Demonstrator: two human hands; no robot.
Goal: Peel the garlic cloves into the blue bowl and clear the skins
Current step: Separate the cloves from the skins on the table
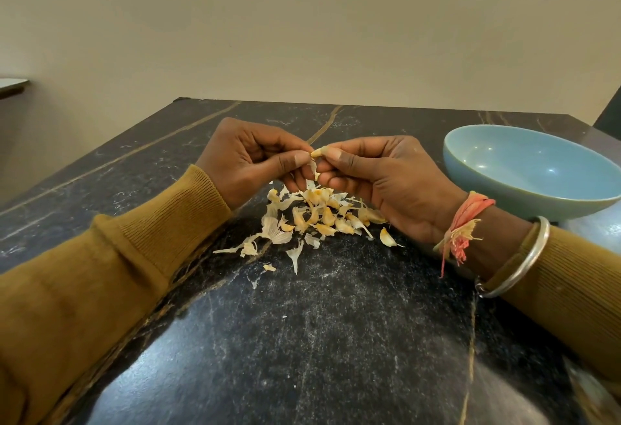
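Note:
Both hands meet above the middle of the black table. My left hand (248, 159) and my right hand (376, 176) pinch one small garlic cloves piece (317, 152) between thumbs and fingertips, a strip of skin hanging below it. Under the hands lies a pile of garlic cloves and papery skins (316, 213). A single clove (386, 237) lies apart by my right wrist. The blue bowl (524, 186) stands at the right, just beyond my right wrist; no cloves show inside it.
The dark marble table (302, 340) runs to a far edge against a beige wall. A few loose skin flakes (268, 267) lie nearer to me. My right wrist carries a metal bangle (519, 263) and an orange thread.

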